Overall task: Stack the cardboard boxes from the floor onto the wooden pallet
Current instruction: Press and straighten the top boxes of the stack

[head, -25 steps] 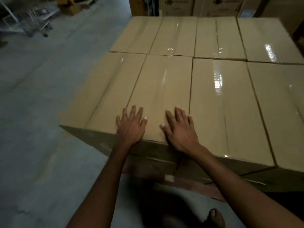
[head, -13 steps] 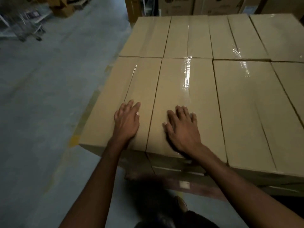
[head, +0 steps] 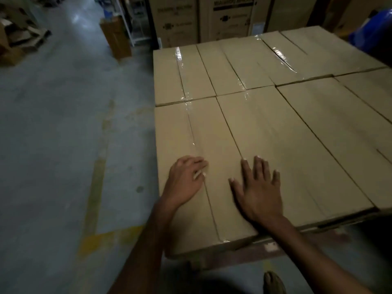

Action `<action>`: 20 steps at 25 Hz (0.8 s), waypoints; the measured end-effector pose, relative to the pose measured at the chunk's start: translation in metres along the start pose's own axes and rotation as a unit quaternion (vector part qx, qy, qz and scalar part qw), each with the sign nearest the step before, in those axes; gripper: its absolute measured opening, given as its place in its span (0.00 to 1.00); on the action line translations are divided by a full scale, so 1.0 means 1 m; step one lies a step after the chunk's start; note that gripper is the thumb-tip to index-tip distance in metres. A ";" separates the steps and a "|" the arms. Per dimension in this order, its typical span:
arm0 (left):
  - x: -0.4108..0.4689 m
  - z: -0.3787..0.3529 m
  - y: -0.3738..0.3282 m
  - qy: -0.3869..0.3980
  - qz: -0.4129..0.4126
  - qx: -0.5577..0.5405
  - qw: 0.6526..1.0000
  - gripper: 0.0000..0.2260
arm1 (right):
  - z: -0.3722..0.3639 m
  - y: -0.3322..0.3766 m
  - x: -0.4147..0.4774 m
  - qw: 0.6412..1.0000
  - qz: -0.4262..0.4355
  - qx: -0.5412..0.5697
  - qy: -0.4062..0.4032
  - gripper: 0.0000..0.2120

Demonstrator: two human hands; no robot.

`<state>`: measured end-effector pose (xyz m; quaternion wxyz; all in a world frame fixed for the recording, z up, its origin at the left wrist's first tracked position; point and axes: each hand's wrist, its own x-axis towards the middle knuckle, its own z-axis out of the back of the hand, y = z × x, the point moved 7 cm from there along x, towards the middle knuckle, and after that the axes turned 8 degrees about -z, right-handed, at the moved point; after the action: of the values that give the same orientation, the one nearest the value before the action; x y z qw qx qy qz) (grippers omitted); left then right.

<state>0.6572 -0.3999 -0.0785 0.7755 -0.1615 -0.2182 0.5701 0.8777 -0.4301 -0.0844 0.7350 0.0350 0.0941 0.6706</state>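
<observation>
Several taped cardboard boxes lie side by side in a flat layer on the wooden pallet [head: 244, 254], whose front board shows below them. The nearest left box [head: 186, 132] carries both hands. My left hand [head: 185, 180] rests on its top near the tape seam, fingers loosely bent and holding nothing. My right hand [head: 257, 188] lies flat on the same box top with fingers spread. The neighbouring box [head: 301, 132] lies to the right, and a back row of boxes [head: 229, 66] lies behind.
Grey concrete floor [head: 63, 145] with worn yellow lines stretches to the left. A tall narrow carton [head: 115, 37] stands behind the pallet's left corner, large printed cartons [head: 203, 18] at the back. A blue object [head: 371, 32] shows at far right. My foot [head: 273, 282] is at the bottom.
The view has swung round the pallet's left corner. Both hands have stayed on the near box top; the left hand's fingers have bent slightly and the right hand has spread.
</observation>
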 end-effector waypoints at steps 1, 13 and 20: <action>-0.002 -0.002 0.004 0.016 -0.015 -0.018 1.000 0.17 | 0.000 0.003 -0.003 1.000 -0.011 -0.013 -0.001 0.37; 0.018 0.044 0.081 0.011 -0.058 -0.065 0.996 0.16 | -0.021 0.108 -0.012 0.997 -0.077 0.002 0.012 0.32; 0.064 0.074 0.148 0.021 -0.183 -0.077 0.980 0.15 | -0.032 0.177 0.016 0.975 -0.217 0.029 -0.032 0.30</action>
<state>0.5140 -0.2947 -0.0793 0.8565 -0.1902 -0.2711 0.3960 0.7001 -0.3989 -0.0858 0.8641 0.0570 0.0955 0.4909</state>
